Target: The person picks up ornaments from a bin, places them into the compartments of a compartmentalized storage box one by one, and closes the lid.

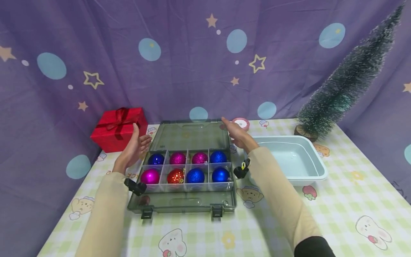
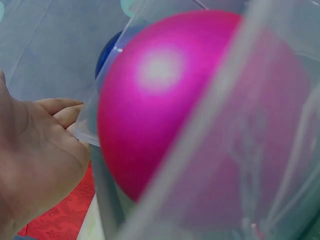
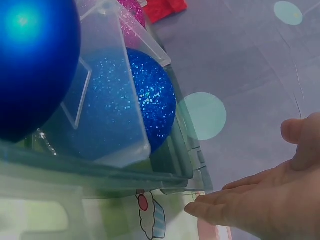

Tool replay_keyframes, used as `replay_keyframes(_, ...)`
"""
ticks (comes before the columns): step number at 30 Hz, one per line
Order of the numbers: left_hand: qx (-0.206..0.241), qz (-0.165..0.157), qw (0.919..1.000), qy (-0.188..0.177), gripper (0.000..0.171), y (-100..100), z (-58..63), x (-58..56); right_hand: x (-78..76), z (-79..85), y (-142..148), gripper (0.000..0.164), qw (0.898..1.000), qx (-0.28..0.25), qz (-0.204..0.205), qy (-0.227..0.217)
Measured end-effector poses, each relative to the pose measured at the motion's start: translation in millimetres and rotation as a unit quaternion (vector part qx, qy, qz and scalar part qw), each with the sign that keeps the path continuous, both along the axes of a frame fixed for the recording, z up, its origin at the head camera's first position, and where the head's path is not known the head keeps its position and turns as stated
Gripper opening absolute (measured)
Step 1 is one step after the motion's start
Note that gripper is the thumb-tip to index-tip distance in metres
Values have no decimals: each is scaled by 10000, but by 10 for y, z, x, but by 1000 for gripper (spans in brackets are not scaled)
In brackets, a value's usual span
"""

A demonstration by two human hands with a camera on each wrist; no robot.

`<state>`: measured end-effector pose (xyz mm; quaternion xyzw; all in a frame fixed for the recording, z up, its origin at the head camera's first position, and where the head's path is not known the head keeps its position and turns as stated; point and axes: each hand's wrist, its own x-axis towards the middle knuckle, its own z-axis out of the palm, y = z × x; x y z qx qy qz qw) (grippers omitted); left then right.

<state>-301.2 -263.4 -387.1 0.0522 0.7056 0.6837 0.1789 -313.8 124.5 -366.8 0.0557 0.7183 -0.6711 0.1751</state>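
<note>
A grey translucent case (image 1: 189, 137) with two black front latches lies on the table. Across its middle, clear dividers (image 1: 186, 175) form two rows of compartments, each holding a ball ornament. Blue balls, such as the glittery blue ball (image 1: 218, 157), sit mostly at the right. A shiny pink ball (image 2: 160, 110) occupies the front left compartment, beside a red sequined ball (image 1: 175, 176). My left hand (image 1: 134, 148) is beside the case's left side, thumb up, fingers extended, holding nothing. My right hand (image 1: 239, 134) is at the case's back right corner, fingers straight and grasping nothing.
A red gift box (image 1: 118, 134) with a bow stands at the back left. To the right is a pale blue basin (image 1: 316, 175), with a small frosted tree (image 1: 345, 84) behind it. A pink-rimmed ribbon roll (image 1: 242, 124) lies behind my right hand. A purple curtain hangs behind.
</note>
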Motion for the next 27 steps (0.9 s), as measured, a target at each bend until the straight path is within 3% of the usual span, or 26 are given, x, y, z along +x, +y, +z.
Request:
replay_keyframes(18, -269, -70, 9996, -17, 112, 52, -50, -31, -18, -63, -48, 71, 9998, -202, 7, -65)
replay_keyframes(27, -30, 6, 10000, -93, 112, 76, -43, -32, -21, -80, -36, 69, 9997, -149, 148, 82)
